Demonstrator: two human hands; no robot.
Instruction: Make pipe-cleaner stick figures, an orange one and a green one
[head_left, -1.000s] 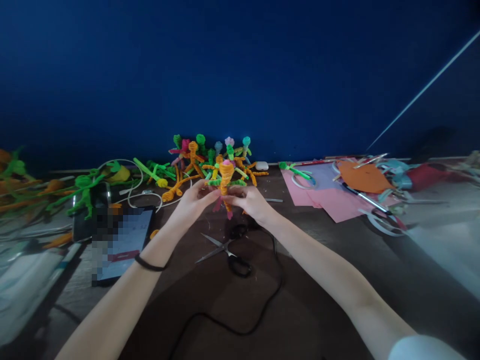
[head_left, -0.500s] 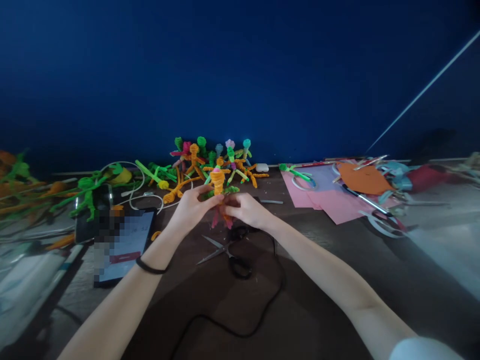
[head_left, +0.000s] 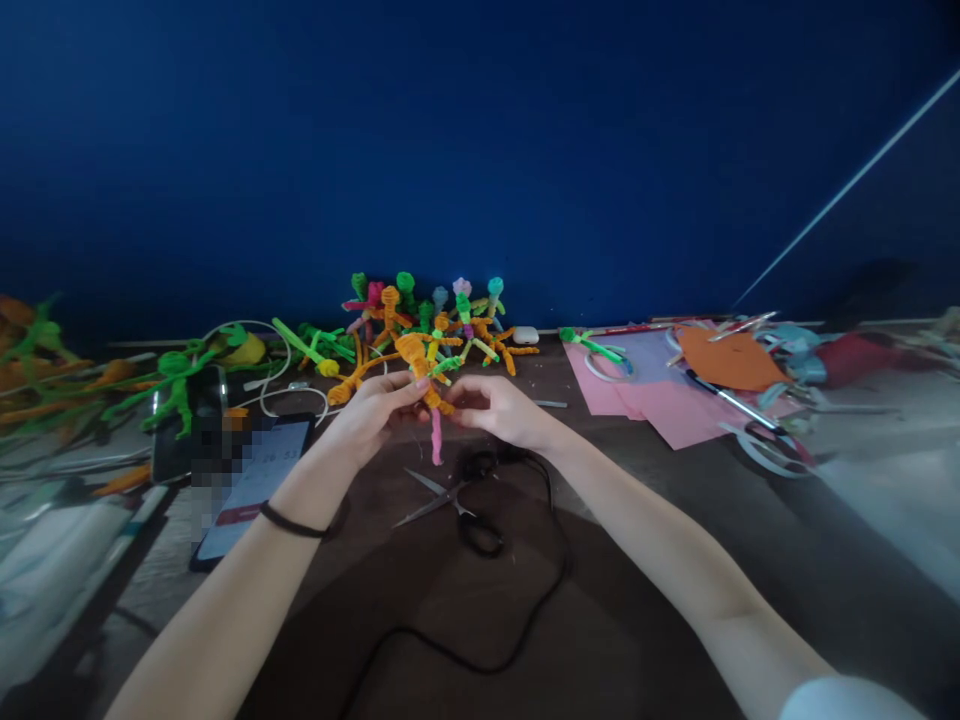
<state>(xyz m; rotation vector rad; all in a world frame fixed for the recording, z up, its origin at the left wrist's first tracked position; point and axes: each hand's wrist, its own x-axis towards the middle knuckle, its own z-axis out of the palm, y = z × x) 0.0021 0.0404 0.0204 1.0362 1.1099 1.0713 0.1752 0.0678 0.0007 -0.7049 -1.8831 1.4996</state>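
An orange pipe-cleaner figure with green arms and a pink leg is held above the table, its head tilted to the left. My left hand is closed round its body, thumb on the front. From the other side, the fingers of my right hand are pinched at the end of an orange leg; their tips are partly hidden. Below the hands lie scissors with their blades apart. Behind the held figure stands a group of finished-looking pipe-cleaner figures in several colours.
A phone lies left of my left forearm, and green pipe-cleaner pieces lie farther left. A black cable curves across the front. To the right are pink paper sheets, an orange paper piece and a white earbud case.
The figure has tilted from upright to the left, and its pink leg now hangs in view. My right hand has turned slightly and shifted its grip on the lower part.
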